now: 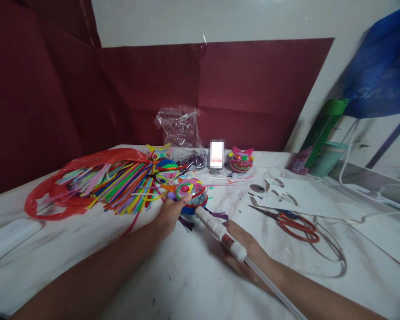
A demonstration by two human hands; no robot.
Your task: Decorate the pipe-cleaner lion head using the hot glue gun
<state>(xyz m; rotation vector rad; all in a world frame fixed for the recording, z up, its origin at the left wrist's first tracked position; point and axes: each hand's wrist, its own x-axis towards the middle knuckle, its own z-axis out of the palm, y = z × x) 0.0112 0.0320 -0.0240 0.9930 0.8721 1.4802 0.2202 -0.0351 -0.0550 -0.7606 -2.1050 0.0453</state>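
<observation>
My left hand [168,217] is closed on the left side of a small round craft head [198,195] with pink, yellow and red trim and a blue rim. My right hand [245,249] grips a white hot glue gun [213,224], and a long pale glue stick [270,284] trails from its back end. The glue gun's tip meets or nearly meets the head's lower edge; I cannot tell which. Dark and purple tassels [220,215] stick out below the head. Just behind it sits a blue and green striped ball [166,171].
Many colourful strips [120,186] lie on a red plastic bag [50,211] at left. Orange-handled scissors [296,224], white sheets [306,193] and grey scraps lie at right. Behind stand a pink craft head [241,162], a yellow-eared one [162,153], a phone [216,155] and a clear bag [183,126].
</observation>
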